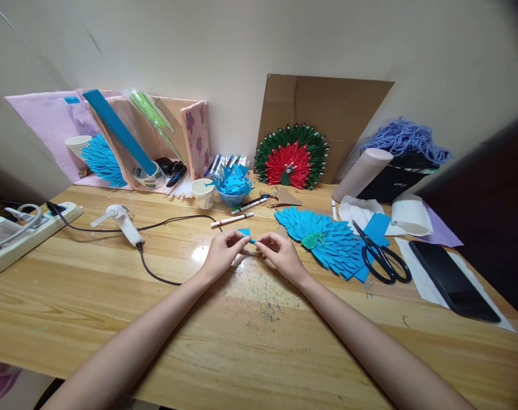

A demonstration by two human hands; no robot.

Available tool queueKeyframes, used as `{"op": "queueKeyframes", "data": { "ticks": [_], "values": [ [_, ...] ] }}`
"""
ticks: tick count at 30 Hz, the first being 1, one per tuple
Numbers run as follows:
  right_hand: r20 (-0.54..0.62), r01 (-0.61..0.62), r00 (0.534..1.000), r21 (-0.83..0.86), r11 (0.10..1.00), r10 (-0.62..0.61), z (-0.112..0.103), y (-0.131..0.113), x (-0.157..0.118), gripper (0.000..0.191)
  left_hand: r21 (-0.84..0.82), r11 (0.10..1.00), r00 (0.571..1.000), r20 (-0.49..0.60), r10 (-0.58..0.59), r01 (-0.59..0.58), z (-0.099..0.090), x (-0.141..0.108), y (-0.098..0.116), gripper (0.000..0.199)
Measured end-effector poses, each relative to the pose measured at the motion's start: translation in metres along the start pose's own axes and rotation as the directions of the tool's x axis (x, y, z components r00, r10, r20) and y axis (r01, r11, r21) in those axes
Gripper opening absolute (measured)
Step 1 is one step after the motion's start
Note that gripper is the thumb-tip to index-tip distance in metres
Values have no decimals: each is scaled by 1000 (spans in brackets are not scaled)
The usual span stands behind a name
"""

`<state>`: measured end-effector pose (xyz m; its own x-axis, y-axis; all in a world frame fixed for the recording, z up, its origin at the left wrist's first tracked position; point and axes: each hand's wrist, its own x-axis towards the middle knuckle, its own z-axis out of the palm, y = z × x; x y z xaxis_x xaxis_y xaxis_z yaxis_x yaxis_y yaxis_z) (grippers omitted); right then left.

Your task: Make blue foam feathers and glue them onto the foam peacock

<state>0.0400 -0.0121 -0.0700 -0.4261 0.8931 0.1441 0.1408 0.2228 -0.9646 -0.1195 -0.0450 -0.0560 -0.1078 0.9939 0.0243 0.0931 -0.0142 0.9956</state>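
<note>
Both my hands meet over the middle of the wooden table (pixel 225 336). Between the fingertips of my left hand (pixel 225 254) and my right hand (pixel 281 256) is a small blue piece (pixel 253 241), pinched from both sides. A blue scrap (pixel 244 232) shows just behind the fingers. To the right of my right hand lies a blue layered feather fan (pixel 327 242) with a green bird shape (pixel 313 241) on it. Behind my hands, a bowl of blue pieces (pixel 232 188) stands beside a paper cup (pixel 202 193).
Black scissors (pixel 382 259) and a phone (pixel 453 279) lie at the right. A glue gun (pixel 124 223) with its cord is on the left, near a power strip (pixel 32 233). A red and green fan (pixel 291 156) leans on cardboard (pixel 348 108) behind.
</note>
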Motion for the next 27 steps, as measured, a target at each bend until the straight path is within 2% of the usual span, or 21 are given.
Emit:
{"op": "queueKeyframes", "data": {
  "ticks": [13, 19, 27],
  "values": [
    [21, -31, 999, 91, 995, 30, -2, -3, 2, 19, 52, 998, 998, 48, 41, -43, -1, -1, 0, 23],
    [25, -37, 999, 102, 994, 34, -3, -3, 2, 18, 176, 974, 989, 39, 140, -145, -3, -2, 0, 21],
    [16, -45, 999, 74, 996, 44, -2, -3, 3, 21, 330, 908, 966, 117, 231, -257, -7, -3, 7, 22]
  ]
}}
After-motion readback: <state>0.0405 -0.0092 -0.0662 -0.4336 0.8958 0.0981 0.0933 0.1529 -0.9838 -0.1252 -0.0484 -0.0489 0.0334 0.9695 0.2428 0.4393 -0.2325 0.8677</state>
